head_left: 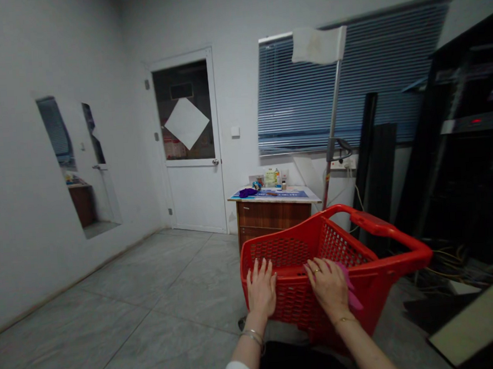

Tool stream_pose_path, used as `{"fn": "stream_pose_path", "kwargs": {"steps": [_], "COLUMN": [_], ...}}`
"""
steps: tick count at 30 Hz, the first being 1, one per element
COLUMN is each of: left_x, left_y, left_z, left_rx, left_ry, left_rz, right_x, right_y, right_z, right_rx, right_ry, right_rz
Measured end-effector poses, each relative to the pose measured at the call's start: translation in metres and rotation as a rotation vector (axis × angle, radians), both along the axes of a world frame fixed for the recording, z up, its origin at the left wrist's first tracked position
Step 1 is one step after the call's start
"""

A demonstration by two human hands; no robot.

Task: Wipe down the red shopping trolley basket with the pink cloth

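Observation:
A red plastic shopping basket (372, 266) with perforated walls stands low in front of me, its handle bar running along the right side. My left hand (261, 288) rests flat on the basket's near rim, fingers spread. My right hand (330, 288) lies on the same rim to the right, over a pink cloth (351, 289) that shows beside and under the fingers. I cannot tell whether the right hand grips the cloth or only presses on it. A bracelet is on each wrist.
A wooden cabinet (273, 216) with bottles and small items on its white top stands behind the basket. A white door (192, 154) is at the back, a window with blinds (308, 97) to its right. Dark equipment racks (469, 137) and cables fill the right side. A metal pole (333, 129) leans near the window.

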State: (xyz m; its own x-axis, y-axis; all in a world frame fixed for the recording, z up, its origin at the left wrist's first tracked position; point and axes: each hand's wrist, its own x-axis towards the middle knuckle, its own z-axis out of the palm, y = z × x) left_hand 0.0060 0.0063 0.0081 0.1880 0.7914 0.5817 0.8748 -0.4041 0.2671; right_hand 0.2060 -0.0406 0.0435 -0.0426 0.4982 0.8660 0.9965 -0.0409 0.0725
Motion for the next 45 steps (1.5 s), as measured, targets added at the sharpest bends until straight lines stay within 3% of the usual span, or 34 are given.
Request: {"fn": "stream_pose_path", "kwargs": {"steps": [4,7,11,15,19,23,30,33,36,42,45], "left_x": [-0.002,-0.005,-0.007,-0.005,-0.002,0.0,-0.003,-0.008,-0.011,-0.008,-0.004], "left_y": [-0.001,0.0,0.001,-0.001,-0.004,-0.006,-0.002,-0.001,-0.001,-0.001,-0.002], "left_z": [0.002,0.002,0.001,0.002,0.004,0.003,-0.001,0.001,0.003,-0.001,-0.001], "left_rx": [-0.001,0.004,0.022,0.007,-0.007,-0.01,-0.004,-0.02,-0.034,-0.017,-0.019], "left_ry": [0.018,0.024,0.023,0.013,-0.005,-0.02,-0.002,0.016,0.013,-0.045,-0.046], "left_rz": [0.0,-0.013,-0.013,-0.016,-0.014,-0.021,-0.027,-0.035,-0.042,-0.052,-0.049], "right_x": [-0.053,-0.058,-0.012,0.051,0.075,0.049,-0.049,-0.057,-0.028,0.068,0.08], "right_y": [0.008,0.011,0.006,-0.007,-0.012,-0.008,0.006,0.007,0.001,-0.008,-0.006], "right_z": [-0.008,-0.007,0.005,0.022,0.026,0.015,-0.006,-0.007,-0.001,0.016,0.017], "right_rx": [-0.009,-0.02,-0.025,-0.017,-0.022,-0.017,-0.043,-0.052,-0.078,-0.011,0.028], "right_ry": [0.052,0.035,-0.044,-0.066,-0.073,-0.03,0.024,-0.007,-0.066,-0.081,-0.06], "right_rz": [0.069,0.102,0.11,0.009,-0.048,-0.067,0.052,0.092,0.102,-0.012,-0.049]}}
